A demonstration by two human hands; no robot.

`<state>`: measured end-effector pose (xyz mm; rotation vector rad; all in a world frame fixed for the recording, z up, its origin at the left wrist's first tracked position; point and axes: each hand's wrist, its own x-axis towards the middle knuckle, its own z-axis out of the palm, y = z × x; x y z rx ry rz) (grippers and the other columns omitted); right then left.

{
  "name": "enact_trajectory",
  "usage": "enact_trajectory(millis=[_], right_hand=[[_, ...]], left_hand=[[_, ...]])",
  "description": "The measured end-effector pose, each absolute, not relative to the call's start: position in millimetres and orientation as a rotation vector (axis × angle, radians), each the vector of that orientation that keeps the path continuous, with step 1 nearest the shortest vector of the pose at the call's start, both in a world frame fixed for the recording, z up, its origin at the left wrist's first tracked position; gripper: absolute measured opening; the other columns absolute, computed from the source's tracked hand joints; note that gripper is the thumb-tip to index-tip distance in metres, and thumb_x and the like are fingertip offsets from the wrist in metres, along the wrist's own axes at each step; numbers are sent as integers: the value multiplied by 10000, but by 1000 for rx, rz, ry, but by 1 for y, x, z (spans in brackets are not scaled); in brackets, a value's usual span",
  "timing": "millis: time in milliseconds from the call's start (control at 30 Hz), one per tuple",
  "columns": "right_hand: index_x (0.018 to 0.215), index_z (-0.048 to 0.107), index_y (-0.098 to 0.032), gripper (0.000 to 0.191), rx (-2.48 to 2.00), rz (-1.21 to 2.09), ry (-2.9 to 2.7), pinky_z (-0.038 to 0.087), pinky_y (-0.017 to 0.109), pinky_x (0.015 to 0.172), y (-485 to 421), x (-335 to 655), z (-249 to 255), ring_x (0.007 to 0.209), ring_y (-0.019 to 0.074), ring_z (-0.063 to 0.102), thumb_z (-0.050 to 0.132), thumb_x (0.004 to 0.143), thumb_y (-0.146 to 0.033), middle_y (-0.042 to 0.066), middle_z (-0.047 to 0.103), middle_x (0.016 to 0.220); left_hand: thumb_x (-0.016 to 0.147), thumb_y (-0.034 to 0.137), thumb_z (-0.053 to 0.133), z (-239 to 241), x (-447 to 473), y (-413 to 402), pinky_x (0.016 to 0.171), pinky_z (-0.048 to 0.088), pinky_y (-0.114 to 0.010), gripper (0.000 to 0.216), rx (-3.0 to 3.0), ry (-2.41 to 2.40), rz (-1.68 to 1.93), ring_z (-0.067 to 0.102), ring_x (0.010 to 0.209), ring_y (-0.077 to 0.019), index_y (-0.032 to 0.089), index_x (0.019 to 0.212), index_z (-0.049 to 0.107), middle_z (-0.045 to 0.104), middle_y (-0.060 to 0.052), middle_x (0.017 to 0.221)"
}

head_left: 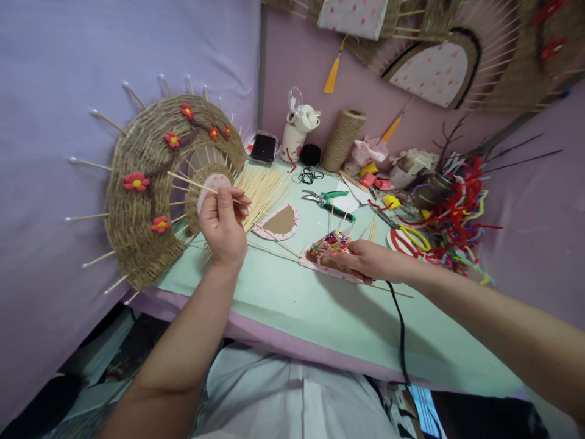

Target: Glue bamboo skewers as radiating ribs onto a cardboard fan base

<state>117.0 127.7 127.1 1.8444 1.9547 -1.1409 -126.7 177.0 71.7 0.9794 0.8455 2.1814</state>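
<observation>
My left hand [223, 228] is raised over the table, with a thin wooden skewer [189, 181] pinched between thumb and fingers; the stick slants down to the right. In my right hand [372, 261] is a glue gun with a colourful pattern [336, 239], and its black cord [402, 335] hangs over the table's front edge. Beneath the glue gun lies a half-round cardboard piece with a dotted border [331, 270], partly covered by my hand, with sticks reaching out from it. A second cardboard half-round [280, 222] lies flat between my hands, beside a spread of loose skewers [262, 186].
A large twine-woven fan with red flowers [141, 225] leans at the left. Green-handled pruning shears [331, 203], yellow scissors [414, 236] and a twine spool [342, 140] are farther back. Tangled pipe cleaners [466, 213] crowd the right side. More woven pieces hang on the wall.
</observation>
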Motion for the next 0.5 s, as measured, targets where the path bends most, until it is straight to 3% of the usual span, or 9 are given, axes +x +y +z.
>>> enact_trajectory(millis=[367, 500], right_hand=[[545, 372, -225, 509, 2130, -648, 2119, 238, 272, 474, 97, 141, 127, 474, 122, 344, 398, 858, -626, -9, 369, 472], [650, 465, -236, 418, 2323, -678, 2078, 273, 291, 455, 52, 176, 130, 494, 158, 372, 397, 873, -583, 11, 413, 512]], left_hand=[[847, 507, 644, 73, -126, 175, 452, 372, -170, 372, 971, 788, 2150, 500, 485, -52, 159, 716, 620, 618, 8, 609], [847, 497, 649, 69, -125, 178, 484, 405, -162, 359, 1010, 781, 2034, 524, 501, -48, 150, 755, 630, 644, -2, 642]])
